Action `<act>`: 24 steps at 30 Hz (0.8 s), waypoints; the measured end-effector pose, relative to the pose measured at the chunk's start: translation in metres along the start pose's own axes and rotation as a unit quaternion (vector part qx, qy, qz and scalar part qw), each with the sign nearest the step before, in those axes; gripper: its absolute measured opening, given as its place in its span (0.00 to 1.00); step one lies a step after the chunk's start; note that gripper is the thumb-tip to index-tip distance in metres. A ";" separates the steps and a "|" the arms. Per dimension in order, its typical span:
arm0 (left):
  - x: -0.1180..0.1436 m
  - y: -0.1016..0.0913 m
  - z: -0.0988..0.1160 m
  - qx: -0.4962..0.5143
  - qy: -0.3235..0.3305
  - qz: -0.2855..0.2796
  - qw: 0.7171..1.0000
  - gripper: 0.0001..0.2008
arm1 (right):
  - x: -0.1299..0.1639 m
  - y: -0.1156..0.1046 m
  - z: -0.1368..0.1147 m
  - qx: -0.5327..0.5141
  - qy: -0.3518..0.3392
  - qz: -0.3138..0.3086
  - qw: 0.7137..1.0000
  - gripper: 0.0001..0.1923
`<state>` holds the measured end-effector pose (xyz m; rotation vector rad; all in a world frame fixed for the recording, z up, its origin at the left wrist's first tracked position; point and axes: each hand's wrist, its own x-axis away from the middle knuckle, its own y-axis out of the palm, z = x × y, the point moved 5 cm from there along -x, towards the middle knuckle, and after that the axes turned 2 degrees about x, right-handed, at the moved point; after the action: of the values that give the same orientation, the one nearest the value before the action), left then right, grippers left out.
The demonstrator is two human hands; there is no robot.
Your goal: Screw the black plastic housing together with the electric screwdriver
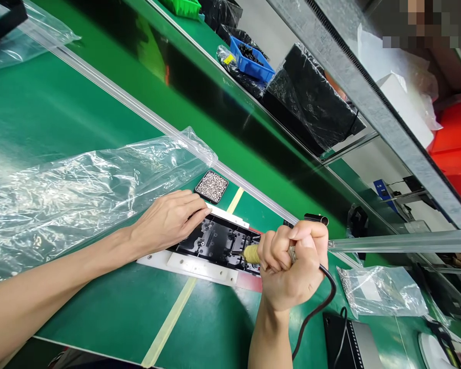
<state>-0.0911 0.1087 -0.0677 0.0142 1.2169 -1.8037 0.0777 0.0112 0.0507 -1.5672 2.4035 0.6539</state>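
Two bare forearms come in from the near edge of the green table (111,318), and everything turns on the black plastic part (218,242) lying between the hands. It sits in a white fixture (200,267), its long axis running from the left hand toward the right.

On the left end of the part, the left hand (169,220) lies flat, fingers stretched out and pressing down, closed on nothing. At the right end, the right hand (292,266) is clenched in a fist around an electric screwdriver (253,253). The tool's yellowish nose points left and down into the right end of the part, and its black cable (318,302) loops off below the wrist. The right hand is therefore the one that meets the part with a tool, and the left only steadies it. Whether the bit is seated on a screw I cannot tell.

Just beyond the part, past the left fingertips, stands a small black tray of screws (211,185). Left of the part a large clear plastic bag (72,189) lies crumpled on the table. Right of the part, beyond the fist, lies a smaller clear bag (380,292). Far behind the part a blue bin (253,64) sits on the opposite bench.
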 end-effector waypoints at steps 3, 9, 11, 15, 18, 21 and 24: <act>0.001 0.000 0.000 -0.001 -0.001 0.001 1.000 0.16 | 0.000 -0.001 0.000 -0.004 0.003 0.002 1.000 0.13; 0.001 0.001 -0.002 0.002 -0.008 -0.001 1.000 0.17 | 0.000 -0.001 0.001 -0.010 0.005 0.001 1.000 0.14; 0.001 0.002 -0.003 0.003 -0.007 -0.003 1.000 0.17 | 0.000 0.000 0.000 -0.013 0.006 0.000 1.000 0.14; 0.001 0.002 -0.003 0.003 -0.006 -0.001 1.000 0.17 | 0.000 0.000 0.000 -0.016 0.002 -0.004 1.000 0.14; 0.001 0.002 -0.003 0.001 -0.007 0.000 1.000 0.17 | 0.000 0.000 0.000 -0.017 0.001 -0.006 1.000 0.14; 0.001 0.002 -0.003 -0.002 -0.007 0.002 1.000 0.17 | 0.000 0.001 0.001 -0.017 -0.001 -0.006 1.000 0.14; 0.001 0.002 -0.002 -0.002 -0.002 0.003 1.000 0.17 | 0.000 0.001 0.002 -0.017 0.000 -0.004 1.000 0.14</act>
<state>-0.0911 0.1093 -0.0702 0.0118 1.2158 -1.7942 0.0765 0.0119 0.0493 -1.5878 2.3977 0.6969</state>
